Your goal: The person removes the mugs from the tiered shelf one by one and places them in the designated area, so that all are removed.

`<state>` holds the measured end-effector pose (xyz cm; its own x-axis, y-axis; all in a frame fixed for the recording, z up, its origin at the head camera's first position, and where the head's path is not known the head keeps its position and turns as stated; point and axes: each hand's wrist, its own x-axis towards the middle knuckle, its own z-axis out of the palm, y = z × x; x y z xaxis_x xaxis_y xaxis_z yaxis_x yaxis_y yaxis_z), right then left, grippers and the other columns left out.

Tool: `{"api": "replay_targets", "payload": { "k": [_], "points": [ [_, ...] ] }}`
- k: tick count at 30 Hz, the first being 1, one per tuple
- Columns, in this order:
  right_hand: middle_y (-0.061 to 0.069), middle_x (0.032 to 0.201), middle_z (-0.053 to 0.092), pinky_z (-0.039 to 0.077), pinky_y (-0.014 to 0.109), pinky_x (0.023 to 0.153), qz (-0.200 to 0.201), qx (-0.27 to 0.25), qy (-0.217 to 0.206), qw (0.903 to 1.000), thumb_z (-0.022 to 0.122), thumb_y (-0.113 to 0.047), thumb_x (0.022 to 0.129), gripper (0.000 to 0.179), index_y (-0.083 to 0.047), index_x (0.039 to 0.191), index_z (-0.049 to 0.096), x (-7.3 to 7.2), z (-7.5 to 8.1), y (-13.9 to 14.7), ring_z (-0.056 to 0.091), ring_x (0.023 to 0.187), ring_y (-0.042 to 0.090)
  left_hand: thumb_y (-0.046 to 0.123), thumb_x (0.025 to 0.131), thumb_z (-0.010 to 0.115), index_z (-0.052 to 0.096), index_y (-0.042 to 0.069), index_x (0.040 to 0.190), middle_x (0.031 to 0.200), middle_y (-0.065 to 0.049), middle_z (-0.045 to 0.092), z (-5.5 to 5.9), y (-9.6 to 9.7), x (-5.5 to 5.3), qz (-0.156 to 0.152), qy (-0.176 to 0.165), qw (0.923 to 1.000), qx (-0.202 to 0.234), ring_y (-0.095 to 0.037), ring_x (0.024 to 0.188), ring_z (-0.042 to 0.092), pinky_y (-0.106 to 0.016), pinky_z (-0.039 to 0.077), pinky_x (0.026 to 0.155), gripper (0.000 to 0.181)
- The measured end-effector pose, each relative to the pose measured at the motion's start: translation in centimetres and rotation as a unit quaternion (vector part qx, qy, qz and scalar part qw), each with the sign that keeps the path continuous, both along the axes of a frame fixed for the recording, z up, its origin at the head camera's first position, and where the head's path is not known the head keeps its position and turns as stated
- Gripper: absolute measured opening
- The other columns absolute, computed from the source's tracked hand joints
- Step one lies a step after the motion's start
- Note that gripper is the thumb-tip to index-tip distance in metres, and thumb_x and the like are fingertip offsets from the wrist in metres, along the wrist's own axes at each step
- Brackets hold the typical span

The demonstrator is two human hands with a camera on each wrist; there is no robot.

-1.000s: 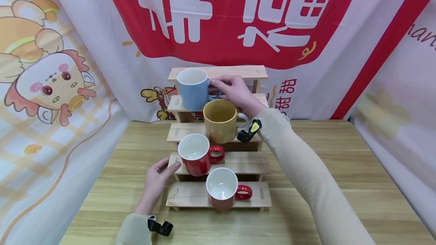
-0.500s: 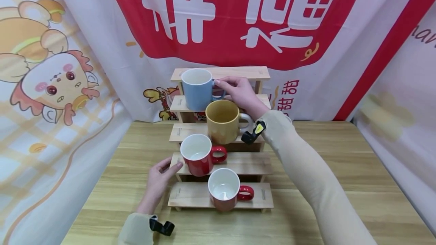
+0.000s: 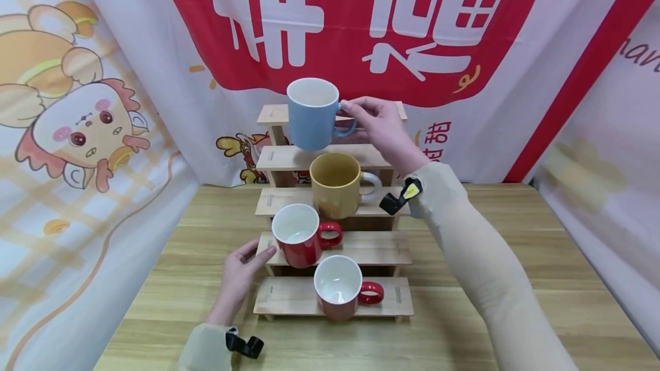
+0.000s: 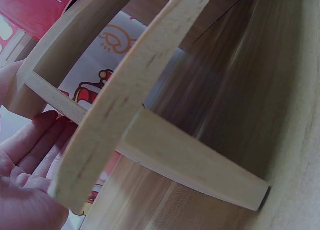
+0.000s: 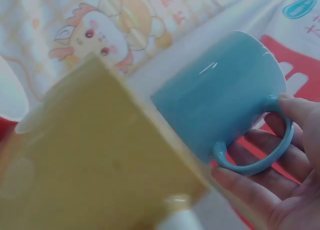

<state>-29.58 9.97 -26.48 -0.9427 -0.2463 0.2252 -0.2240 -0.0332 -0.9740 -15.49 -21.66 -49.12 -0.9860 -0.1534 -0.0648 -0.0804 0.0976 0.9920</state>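
My right hand (image 3: 384,130) pinches the handle of a light blue mug (image 3: 311,116), white inside, held upright above the fourth step of a stepped wooden display stand (image 3: 378,245). In the right wrist view, thumb and fingers curl about the handle of the blue mug (image 5: 225,89). My left hand (image 3: 242,273) holds the left end of the stand's second step from the front, thumb on top and fingers beneath. Right beside it sits a red mug (image 3: 299,251) with its handle to the right.
A mustard-yellow mug (image 3: 335,193) with a white handle stands on the middle step, just below the blue mug. Another red mug (image 3: 337,302) is on the front step. Behind the stand hangs a printed cloth (image 3: 232,113); a wood-grain table (image 3: 495,233) lies beneath.
My right hand has lifted the blue mug up off the fourth step and shifted it a little to the right. The left hand keeps its place on the stand.
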Motion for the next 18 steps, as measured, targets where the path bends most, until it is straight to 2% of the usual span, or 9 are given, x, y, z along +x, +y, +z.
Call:
{"api": "replay_targets", "payload": {
  "k": [3, 8, 18],
  "points": [
    [0.008, 0.120, 0.071, 0.058, 0.045, 0.089, -0.013, -0.002, 0.002, 0.9999, 0.072, -0.036, 0.095, 0.036, -0.013, 0.122, 0.072, 0.3, 0.5, 1.0, 0.069, 0.108, 0.028, 0.025, 0.090, 0.081, 0.065, 0.001, 0.132, 0.126, -0.014, 0.068, 0.0, 0.0, 0.1, 0.002, 0.002, 1.0000, 0.000, -0.013, 0.110, 0.066, -0.023, 0.053, 0.093, 0.051],
    [0.011, 0.122, 0.070, 0.056, 0.047, 0.091, -0.030, -0.005, 0.005, 0.9995, 0.072, -0.035, 0.094, 0.037, -0.011, 0.122, 0.072, 0.7, 1.1, 3.0, 0.068, 0.110, 0.030, 0.025, 0.090, 0.081, 0.065, 0.001, 0.132, 0.125, -0.014, 0.069, 0.0, 0.1, 0.1, 0.004, 0.002, 1.0000, -0.002, -0.012, 0.108, 0.066, -0.022, 0.053, 0.092, 0.051],
    [0.012, 0.123, 0.070, 0.059, 0.037, 0.084, -0.075, 0.019, -0.001, 0.9970, 0.074, -0.042, 0.090, 0.046, -0.011, 0.125, 0.071, 1.8, 1.0, 7.3, 0.068, 0.110, 0.032, 0.029, 0.090, 0.081, 0.064, 0.002, 0.132, 0.128, -0.014, 0.067, 0.1, 0.1, 0.2, 0.001, -0.007, 1.0000, -0.004, -0.012, 0.110, 0.065, -0.022, 0.052, 0.093, 0.053]
  ]
}}
